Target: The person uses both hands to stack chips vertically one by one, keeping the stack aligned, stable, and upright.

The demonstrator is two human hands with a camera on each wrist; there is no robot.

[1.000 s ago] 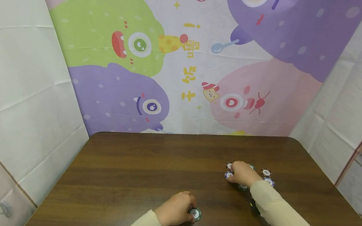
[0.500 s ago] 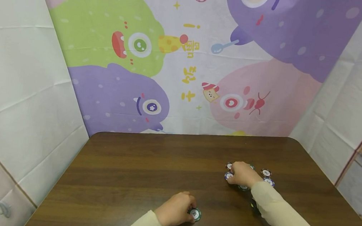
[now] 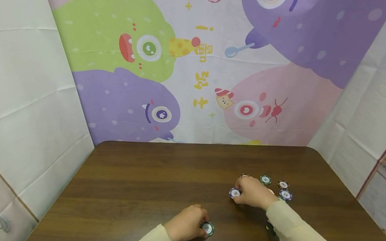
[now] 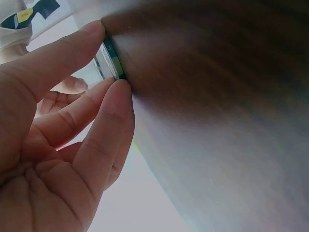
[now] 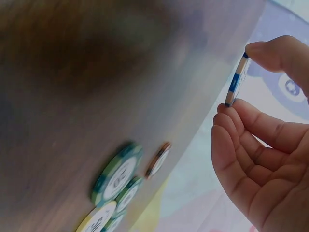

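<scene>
Midway across the desk (image 3: 122, 183), one green chip (image 3: 208, 229) was pinched by the left hand (image 3: 187, 223). Farther back, toward the right edge, one blue chip (image 3: 234, 193) was pinched by the right hand (image 3: 254, 193). Near it, two brown chips (image 3: 283, 184), a second green chip (image 3: 265, 179) and a second blue chip (image 3: 285, 195) were seen, others partly hidden.

In the head view, around four o'clock: two blue chips (image 3: 235, 193), two brown chips (image 3: 283, 185), one yellow chip (image 5: 98, 217). Green chips (image 3: 208, 228) total at least three.

This looks like a makeshift booth: a cartoon sheet (image 3: 197, 67) behind a wood-grain table (image 3: 139, 181), pale sheets (image 3: 22, 63) either side.
</scene>
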